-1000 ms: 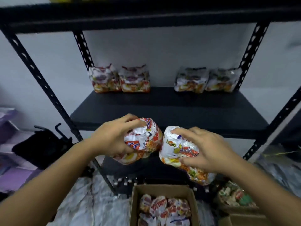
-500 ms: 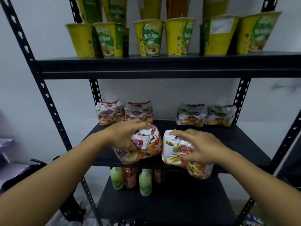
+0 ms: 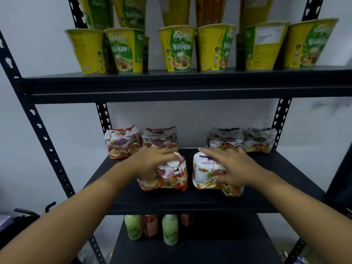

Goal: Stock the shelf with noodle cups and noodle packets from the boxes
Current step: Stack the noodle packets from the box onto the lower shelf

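- Black steel middle shelf (image 3: 276,174) as the landmark throughout: two noodle packets set down on its front half, side by side, a narrow gap between them.
- Left hand (image 3: 152,162) draped over the top of the red-and-white packet (image 3: 165,180), fingers curled down and wrapped around its upper edge.
- Right hand (image 3: 228,168) laid flat on the white-and-orange packet (image 3: 207,176), fingers spread and loose across its face, thumb low on the near side; looks close to letting go, though cannot say for sure.
- Behind the hands, at the back of that shelf: a red pair of packets (image 3: 122,143) toward its left rear, a darker pair of packets (image 3: 242,140) toward its right rear.
- Above that shelf: yellow-green noodle cups (image 3: 177,48) in a full row, more stacked on top.
- Judging from this: cup tier well filled; packet tier only begun, with much bare black surface at its front and sides. Boxes out of view, so remaining stock unknown.
- Likely next: pushing both packets back into line with the rear pairs.
- Below that shelf: green and reddish bottles (image 3: 169,229) on the lower tier, clear of the work.
- Left of that shelf, low down: a dark bag-like thing (image 3: 22,221), too dim to name.
- Nothing between the hands and the rear pairs; uprights well off to either side.
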Action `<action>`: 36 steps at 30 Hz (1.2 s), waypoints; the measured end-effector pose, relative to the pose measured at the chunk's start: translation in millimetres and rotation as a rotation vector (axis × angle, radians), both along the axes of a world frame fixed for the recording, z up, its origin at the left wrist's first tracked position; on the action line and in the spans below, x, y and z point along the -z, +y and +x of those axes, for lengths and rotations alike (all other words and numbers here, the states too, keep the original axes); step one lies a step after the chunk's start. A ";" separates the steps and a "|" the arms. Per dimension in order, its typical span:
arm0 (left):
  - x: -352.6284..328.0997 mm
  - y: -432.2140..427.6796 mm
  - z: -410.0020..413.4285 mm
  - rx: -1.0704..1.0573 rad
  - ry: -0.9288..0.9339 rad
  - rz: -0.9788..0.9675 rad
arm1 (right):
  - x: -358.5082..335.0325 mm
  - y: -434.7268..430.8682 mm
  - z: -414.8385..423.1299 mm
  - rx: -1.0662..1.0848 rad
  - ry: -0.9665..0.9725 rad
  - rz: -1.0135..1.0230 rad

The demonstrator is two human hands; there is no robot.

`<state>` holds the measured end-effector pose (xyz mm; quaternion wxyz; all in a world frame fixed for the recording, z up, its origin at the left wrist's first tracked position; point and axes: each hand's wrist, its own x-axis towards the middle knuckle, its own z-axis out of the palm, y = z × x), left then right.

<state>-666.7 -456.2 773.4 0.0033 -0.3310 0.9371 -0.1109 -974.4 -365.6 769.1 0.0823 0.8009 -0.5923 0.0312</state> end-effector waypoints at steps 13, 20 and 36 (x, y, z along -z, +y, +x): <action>84.0 21.0 -29.3 -0.444 0.389 -0.087 | 62.7 -19.5 14.1 0.191 0.020 0.044; 99.7 5.3 -45.9 -0.511 0.363 -0.183 | 79.1 -34.9 27.4 0.234 -0.024 -0.048; 102.7 -87.9 54.4 -0.684 0.320 -0.187 | 77.2 -93.4 76.6 0.211 -0.039 -0.062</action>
